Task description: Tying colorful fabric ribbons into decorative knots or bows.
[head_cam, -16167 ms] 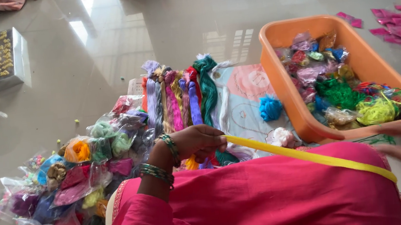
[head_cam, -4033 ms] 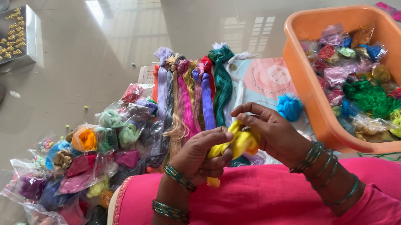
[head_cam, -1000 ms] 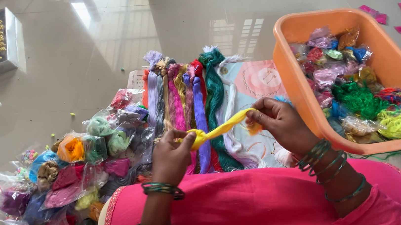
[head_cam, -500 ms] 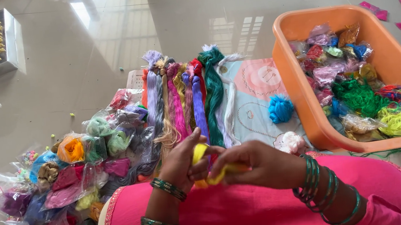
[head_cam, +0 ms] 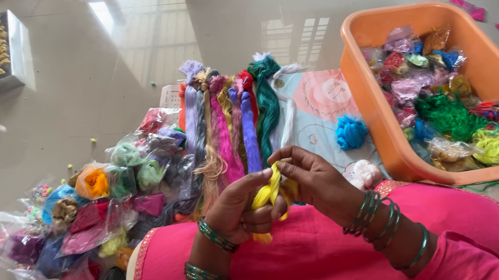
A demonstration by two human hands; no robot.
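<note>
Now | left hand (head_cam: 241, 205) and right hand (head_cam: 315, 179) both closed on yellow thread (head_cam: 267, 193), lower centre | bundle partly wound | loose tail left

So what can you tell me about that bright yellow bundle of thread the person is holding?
The bright yellow bundle of thread looks like a soft, glossy skein of fine strands, folded or twisted into a short thick hank. It stands roughly upright over the pink-clad lap. The left hand wraps around its lower and middle part, with a small yellow tuft poking out below the fist. The right hand pinches its upper end with the fingertips. Nothing else touches it.
</note>
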